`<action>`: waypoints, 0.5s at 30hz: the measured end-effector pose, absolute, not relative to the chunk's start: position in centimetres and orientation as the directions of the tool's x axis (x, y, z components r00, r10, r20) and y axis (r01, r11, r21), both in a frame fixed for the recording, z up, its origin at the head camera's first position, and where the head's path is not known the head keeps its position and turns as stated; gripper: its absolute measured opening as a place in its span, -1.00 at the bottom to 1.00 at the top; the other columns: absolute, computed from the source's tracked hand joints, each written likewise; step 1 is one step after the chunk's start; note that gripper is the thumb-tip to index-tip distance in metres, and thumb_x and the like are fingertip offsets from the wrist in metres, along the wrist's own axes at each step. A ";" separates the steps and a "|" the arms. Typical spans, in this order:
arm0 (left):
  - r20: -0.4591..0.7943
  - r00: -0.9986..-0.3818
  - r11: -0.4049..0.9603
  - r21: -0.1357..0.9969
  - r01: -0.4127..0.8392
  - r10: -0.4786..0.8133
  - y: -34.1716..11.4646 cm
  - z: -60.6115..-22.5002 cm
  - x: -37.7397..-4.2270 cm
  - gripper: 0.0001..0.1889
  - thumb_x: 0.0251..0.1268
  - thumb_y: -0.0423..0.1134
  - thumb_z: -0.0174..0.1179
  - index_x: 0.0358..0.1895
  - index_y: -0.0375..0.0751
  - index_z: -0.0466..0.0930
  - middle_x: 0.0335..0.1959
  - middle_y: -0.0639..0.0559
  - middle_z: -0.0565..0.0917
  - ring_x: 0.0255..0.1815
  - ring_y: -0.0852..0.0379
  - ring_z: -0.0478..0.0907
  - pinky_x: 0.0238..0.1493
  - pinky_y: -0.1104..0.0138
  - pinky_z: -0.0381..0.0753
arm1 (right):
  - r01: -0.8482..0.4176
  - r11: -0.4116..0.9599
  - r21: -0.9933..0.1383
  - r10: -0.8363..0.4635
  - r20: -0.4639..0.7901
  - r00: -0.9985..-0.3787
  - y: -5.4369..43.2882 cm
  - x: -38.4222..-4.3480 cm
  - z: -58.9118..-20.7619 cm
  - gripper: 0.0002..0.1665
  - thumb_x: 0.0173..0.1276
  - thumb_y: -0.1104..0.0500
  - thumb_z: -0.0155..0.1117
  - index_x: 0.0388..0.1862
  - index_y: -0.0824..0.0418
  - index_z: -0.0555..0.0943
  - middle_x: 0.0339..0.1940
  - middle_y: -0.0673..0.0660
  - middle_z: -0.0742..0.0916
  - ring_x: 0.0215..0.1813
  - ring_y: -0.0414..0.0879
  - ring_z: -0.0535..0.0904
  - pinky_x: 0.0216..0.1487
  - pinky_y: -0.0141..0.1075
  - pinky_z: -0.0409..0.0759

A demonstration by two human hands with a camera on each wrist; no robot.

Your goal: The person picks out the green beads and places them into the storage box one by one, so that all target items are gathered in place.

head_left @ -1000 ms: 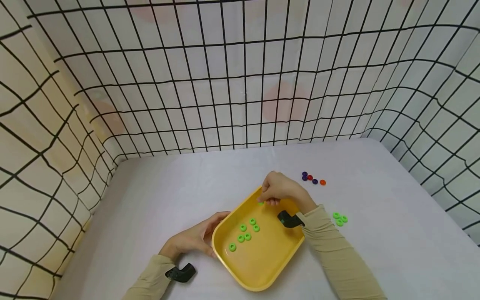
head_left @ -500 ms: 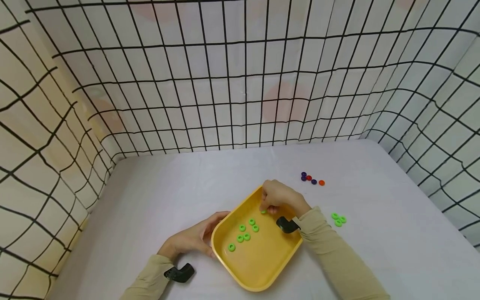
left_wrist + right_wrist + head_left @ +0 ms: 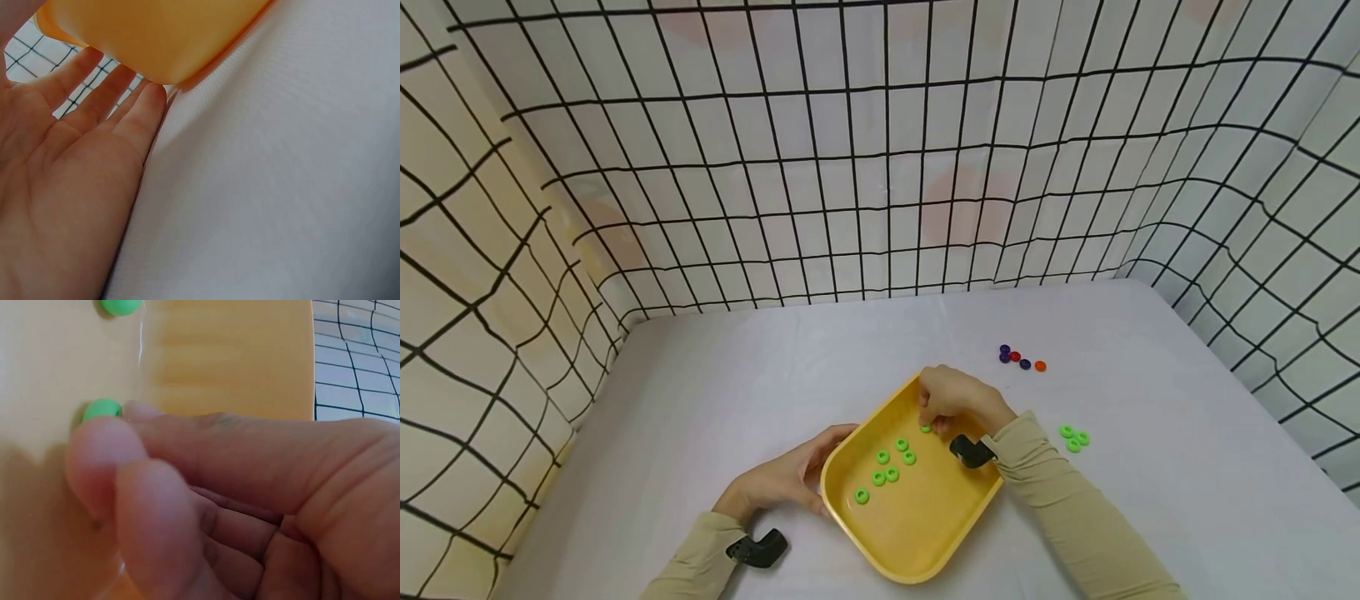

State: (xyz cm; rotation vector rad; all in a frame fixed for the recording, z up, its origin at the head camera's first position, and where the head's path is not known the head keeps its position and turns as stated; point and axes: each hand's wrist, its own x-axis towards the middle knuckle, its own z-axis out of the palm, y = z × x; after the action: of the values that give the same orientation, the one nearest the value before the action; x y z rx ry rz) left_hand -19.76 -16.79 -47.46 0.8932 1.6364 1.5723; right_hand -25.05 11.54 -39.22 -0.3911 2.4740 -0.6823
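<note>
A yellow tray (image 3: 917, 533) lies at a slant on the white table. My left hand (image 3: 782, 479) spans its left corner, fingers nearly straight; in the left wrist view the fingertips touch the outer wall of the tray (image 3: 169, 37). Inside it, my right hand (image 3: 955, 396) is low over the far end. Between its thumb and fingers it pinches a bright green ring-shaped bead (image 3: 103, 408), partly hidden by the fingertips, close to the tray floor. Several similar green beads (image 3: 892, 474) lie in a loose row along the tray's left half.
Right of the tray, several green beads (image 3: 1074, 446) sit grouped on the table. Farther back is a cluster of purple, red and orange beads (image 3: 1015, 356). Black netting (image 3: 887, 179) stands along the table's back and sides.
My right hand has come down slightly, toward me, with the green bead at its fingertips, bringing it lower and nearer the other beads in the tray. The left hand stays at the corner.
</note>
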 end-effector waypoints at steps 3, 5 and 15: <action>-0.022 -0.523 0.028 1.000 0.002 0.852 -16.7 -47.5 -19.7 0.08 -0.01 -0.07 0.53 0.56 0.01 0.00 0.53 -0.09 0.20 0.46 0.02 0.21 0.44 0.22 0.14 | -0.133 0.824 -0.551 -0.413 -0.423 -0.806 11.6 -25.0 -39.1 -0.68 0.24 0.37 0.39 -0.67 0.30 0.53 -0.78 0.05 0.55 -0.75 -0.19 0.46 -0.65 -0.46 0.48; -0.016 -0.522 0.024 1.000 0.009 0.853 -16.7 -47.4 -19.7 0.08 -0.01 -0.08 0.53 0.56 0.00 0.00 0.53 -0.11 0.21 0.45 0.00 0.21 0.44 0.22 0.15 | -0.132 0.820 -0.557 -0.417 -0.425 -0.803 11.7 -25.0 -39.0 -0.68 0.25 0.35 0.39 -0.67 0.29 0.54 -0.78 0.04 0.54 -0.75 -0.20 0.45 -0.64 -0.46 0.49; -0.029 -0.531 0.037 0.999 0.005 0.847 -16.7 -47.4 -19.7 0.07 -0.01 -0.11 0.53 0.56 0.02 0.01 0.53 -0.07 0.21 0.46 0.00 0.20 0.44 0.21 0.13 | -0.117 0.810 -0.574 -0.402 -0.400 -0.823 11.8 -25.1 -39.2 -0.73 0.23 0.34 0.41 -0.64 0.30 0.59 -0.77 0.05 0.57 -0.73 -0.20 0.46 -0.64 -0.47 0.49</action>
State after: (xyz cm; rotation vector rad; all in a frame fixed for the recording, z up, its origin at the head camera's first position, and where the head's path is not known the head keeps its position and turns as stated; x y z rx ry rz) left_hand -19.71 -16.73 -47.37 0.8755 1.6361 1.5727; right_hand -25.10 11.80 -39.19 -0.3842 2.4768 -0.7402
